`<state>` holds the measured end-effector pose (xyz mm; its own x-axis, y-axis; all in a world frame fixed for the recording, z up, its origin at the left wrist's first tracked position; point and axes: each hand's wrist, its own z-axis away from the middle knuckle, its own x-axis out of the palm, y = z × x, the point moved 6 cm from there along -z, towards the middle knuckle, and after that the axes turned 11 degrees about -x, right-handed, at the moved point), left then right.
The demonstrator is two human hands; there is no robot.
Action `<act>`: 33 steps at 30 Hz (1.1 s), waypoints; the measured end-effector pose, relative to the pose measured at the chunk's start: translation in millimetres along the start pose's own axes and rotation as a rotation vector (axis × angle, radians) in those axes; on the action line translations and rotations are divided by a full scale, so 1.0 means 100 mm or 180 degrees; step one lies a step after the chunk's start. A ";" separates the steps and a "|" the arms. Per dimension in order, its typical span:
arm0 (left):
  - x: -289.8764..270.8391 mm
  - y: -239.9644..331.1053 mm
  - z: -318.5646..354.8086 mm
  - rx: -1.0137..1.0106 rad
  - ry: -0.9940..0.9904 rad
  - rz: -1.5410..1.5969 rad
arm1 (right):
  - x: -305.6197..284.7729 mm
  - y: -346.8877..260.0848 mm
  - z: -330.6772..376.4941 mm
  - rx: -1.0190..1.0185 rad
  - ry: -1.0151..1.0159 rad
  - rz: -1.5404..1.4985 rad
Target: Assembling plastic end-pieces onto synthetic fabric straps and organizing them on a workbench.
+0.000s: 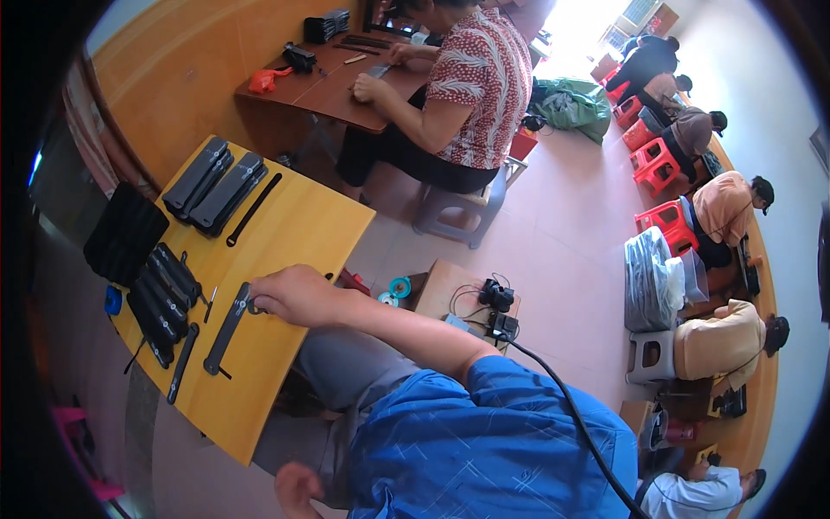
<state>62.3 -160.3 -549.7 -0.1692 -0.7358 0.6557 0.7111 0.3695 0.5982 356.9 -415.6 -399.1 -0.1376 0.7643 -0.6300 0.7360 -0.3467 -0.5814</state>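
Note:
My right hand (294, 296) reaches over the yellow wooden table (290, 225). Its fingers are closed on one end of a flat black strip (228, 333) that lies on the tabletop. A thin dark pin-like piece (225, 373) sticks out near the strip's other end. Below the table edge, near my lap, hangs my left hand (298, 489); it is blurred, and its fingers do not show clearly. Beside the held strip lie another narrow black strip (182, 363) and a small thin rod (210, 303).
Stacked black strips (226, 195) and more dark bundles (156, 298) cover the table's far side. A blue round object (112, 300) sits at its edge. Another person (480, 95) works at a brown table (346, 99). Cabled black devices (497, 298) rest on a box behind my arm.

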 end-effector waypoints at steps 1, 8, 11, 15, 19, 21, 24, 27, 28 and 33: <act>-0.20 -0.10 0.21 0.0855 -0.0383 0.0878 | -0.01 0.03 0.02 0.0046 -0.0034 -0.0177; -0.68 -0.37 0.26 0.0463 -0.0098 0.0054 | 0.15 -0.01 -0.01 0.0061 -0.0207 -0.0348; -0.69 -0.38 0.21 0.0267 0.0012 -0.0366 | 0.12 -0.08 -0.01 -0.0036 -0.0294 -0.0377; -0.71 -0.35 0.13 0.0035 0.0153 -0.0938 | 0.15 -0.16 -0.01 -0.0168 -0.0463 -0.0287; -0.70 -0.38 0.16 -0.0169 0.0381 -0.1466 | 0.17 -0.16 -0.02 -0.0228 -0.0439 -0.0434; -0.69 -0.39 0.20 -0.0281 0.0511 -0.1730 | 0.20 -0.17 -0.03 -0.0209 -0.0430 -0.0493; -0.68 -0.36 0.27 -0.0466 0.0687 -0.2140 | 0.24 -0.24 -0.07 -0.0364 -0.0290 -0.0566; -0.67 -0.29 0.28 -0.0640 0.0833 -0.2560 | 0.23 -0.24 -0.08 -0.0338 -0.0346 -0.0564; -0.67 -0.27 0.28 -0.0698 0.0876 -0.2700 | 0.20 -0.23 -0.10 -0.0396 -0.0290 -0.0549; -0.61 -0.19 0.29 -0.0997 0.1088 -0.3377 | 0.13 -0.21 -0.15 -0.0352 -0.0331 -0.0503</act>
<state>38.9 -106.3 -587.7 -0.6228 -0.7246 -0.2951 0.4681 -0.6473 0.6015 348.9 -390.6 -387.1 -0.3205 0.7423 -0.5885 0.7674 -0.1608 -0.6207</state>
